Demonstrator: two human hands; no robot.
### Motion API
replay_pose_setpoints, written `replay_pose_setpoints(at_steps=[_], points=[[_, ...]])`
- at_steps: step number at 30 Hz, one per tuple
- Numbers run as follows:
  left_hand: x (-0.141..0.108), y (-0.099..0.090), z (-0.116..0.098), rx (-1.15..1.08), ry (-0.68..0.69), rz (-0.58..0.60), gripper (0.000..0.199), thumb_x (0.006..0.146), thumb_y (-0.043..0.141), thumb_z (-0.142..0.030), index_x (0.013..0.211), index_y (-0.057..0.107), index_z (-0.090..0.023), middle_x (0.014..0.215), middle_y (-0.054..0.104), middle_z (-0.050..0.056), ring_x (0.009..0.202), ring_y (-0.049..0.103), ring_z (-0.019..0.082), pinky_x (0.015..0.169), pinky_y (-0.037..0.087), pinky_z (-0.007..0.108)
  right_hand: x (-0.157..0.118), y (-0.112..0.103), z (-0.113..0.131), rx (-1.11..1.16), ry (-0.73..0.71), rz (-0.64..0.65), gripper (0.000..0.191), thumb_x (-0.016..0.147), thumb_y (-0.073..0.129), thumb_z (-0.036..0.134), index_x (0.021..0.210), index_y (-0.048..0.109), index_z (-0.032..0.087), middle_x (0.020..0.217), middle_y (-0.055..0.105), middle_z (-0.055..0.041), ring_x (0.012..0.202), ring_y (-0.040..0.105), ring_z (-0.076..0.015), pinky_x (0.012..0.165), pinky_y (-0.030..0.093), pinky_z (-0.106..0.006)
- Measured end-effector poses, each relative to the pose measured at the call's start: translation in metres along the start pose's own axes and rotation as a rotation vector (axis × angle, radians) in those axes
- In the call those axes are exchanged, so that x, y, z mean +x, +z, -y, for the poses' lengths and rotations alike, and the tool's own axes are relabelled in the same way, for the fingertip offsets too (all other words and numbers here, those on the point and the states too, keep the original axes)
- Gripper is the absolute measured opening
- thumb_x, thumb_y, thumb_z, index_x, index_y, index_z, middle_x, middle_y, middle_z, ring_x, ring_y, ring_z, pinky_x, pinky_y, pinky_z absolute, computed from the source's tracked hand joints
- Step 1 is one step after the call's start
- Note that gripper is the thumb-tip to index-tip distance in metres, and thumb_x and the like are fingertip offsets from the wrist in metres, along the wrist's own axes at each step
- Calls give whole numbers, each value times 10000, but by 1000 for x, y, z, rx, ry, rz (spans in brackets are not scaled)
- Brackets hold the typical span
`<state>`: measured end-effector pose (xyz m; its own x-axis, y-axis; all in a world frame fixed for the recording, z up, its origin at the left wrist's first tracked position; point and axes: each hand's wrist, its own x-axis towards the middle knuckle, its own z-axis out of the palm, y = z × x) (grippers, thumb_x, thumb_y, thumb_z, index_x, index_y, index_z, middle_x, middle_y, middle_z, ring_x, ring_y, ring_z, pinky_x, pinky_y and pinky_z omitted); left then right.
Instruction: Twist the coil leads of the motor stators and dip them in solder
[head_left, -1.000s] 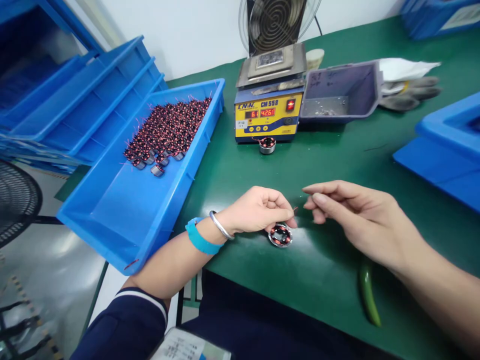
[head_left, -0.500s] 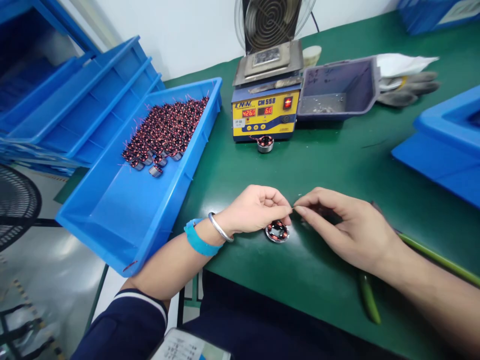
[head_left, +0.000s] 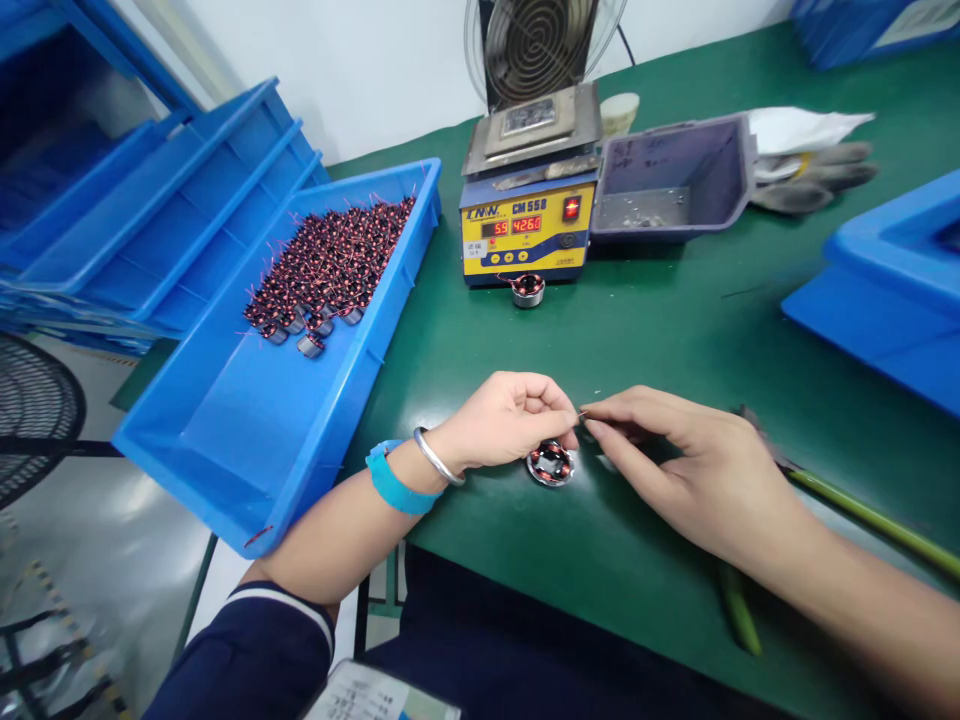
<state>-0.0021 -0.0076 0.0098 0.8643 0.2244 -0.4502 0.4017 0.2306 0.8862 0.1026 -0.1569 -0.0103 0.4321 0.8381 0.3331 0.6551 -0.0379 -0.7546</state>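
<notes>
Copper-wound, the coil (head_left: pixel 550 463) lies flat on the green bench (head_left: pixel 660 320), just under the person's fingertips. The left hand (head_left: pixel 510 420) is curled, pinching a thin wire end above the coil; the right hand (head_left: pixel 690 465) meets it there, thumb and forefinger closed on the same wire. Green-handled pliers (head_left: pixel 862 510) lie by the right forearm. Farther off, a second coil (head_left: pixel 528 290) sits before the solder pot (head_left: pixel 529 215), and a blue tray (head_left: pixel 247 440) of coils stands to the left.

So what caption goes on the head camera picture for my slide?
Two hands, left and right, pinch a thin wire above a small coil on the green table.
</notes>
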Motion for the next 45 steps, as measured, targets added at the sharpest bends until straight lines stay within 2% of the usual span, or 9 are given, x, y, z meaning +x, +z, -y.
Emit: replay_pose_setpoints(at_steps=[9, 19, 22, 26, 28, 33, 41, 43, 45], points=[[-2, 2, -5, 11, -8, 2, 163, 801, 566, -28, 663, 549, -113, 524, 610, -26, 369, 412, 7, 409, 317, 130, -1, -3, 0, 1, -20, 18, 147, 886, 581, 269, 796, 693, 238, 680, 684, -16, 569, 627, -155, 565, 512, -284], [0, -1, 1, 32, -11, 80, 155, 789, 582, -36, 668, 543, -125, 533, 613, -20, 455, 510, 41, 513, 426, 163, 4, -7, -10, -249, -335, 38, 228, 970, 499, 308, 893, 701, 235, 842, 728, -50, 697, 667, -176, 628, 504, -304], [0, -3, 2, 45, 11, 132, 142, 769, 577, -15, 680, 546, -121, 543, 619, -18, 483, 541, 48, 530, 443, 162, 5, -7, -11, -109, -169, 144, 334, 979, 469, 431, 821, 684, 230, 782, 713, -57, 650, 653, -178, 608, 509, -308], [-2, -5, 3, 85, 41, 199, 125, 762, 598, -24, 691, 558, -119, 558, 629, -10, 506, 569, 60, 535, 448, 163, 7, -7, -7, 403, 306, 461, 536, 917, 472, 669, 673, 570, 202, 558, 620, -31, 491, 601, -152, 484, 509, -269], [-2, -5, 2, 95, 39, 213, 118, 771, 601, -41, 690, 565, -119, 564, 633, -7, 513, 574, 61, 533, 445, 163, 7, -8, -5, 461, 369, 529, 522, 888, 520, 679, 710, 596, 195, 591, 650, -45, 528, 635, -166, 507, 536, -277], [-1, -9, 1, 83, 37, 175, 141, 760, 582, -14, 668, 564, -119, 554, 631, -10, 520, 581, 59, 542, 446, 160, 7, -10, -9, -9, -65, 202, 276, 900, 575, 495, 827, 677, 248, 799, 724, -68, 677, 675, -203, 633, 543, -337], [-1, -11, 1, 73, 50, 161, 149, 755, 573, -1, 664, 564, -120, 554, 629, -11, 520, 578, 55, 530, 452, 155, 6, -13, -16, -318, -557, 62, 174, 939, 539, 193, 924, 706, 235, 905, 762, -65, 732, 713, -209, 642, 526, -331], [-1, -11, 2, 82, 60, 156, 162, 750, 564, 16, 661, 561, -120, 550, 624, -15, 519, 576, 53, 533, 459, 154, 7, -13, -14, -298, -557, 62, 160, 929, 550, 191, 918, 705, 229, 917, 762, -77, 738, 717, -215, 650, 531, -332], [-2, -10, 1, 97, 70, 151, 176, 745, 553, 33, 658, 557, -120, 545, 618, -18, 515, 571, 52, 528, 459, 152, 8, -10, -10, -188, -405, 99, 156, 929, 549, 250, 864, 689, 225, 858, 753, -77, 694, 707, -204, 625, 537, -320]])
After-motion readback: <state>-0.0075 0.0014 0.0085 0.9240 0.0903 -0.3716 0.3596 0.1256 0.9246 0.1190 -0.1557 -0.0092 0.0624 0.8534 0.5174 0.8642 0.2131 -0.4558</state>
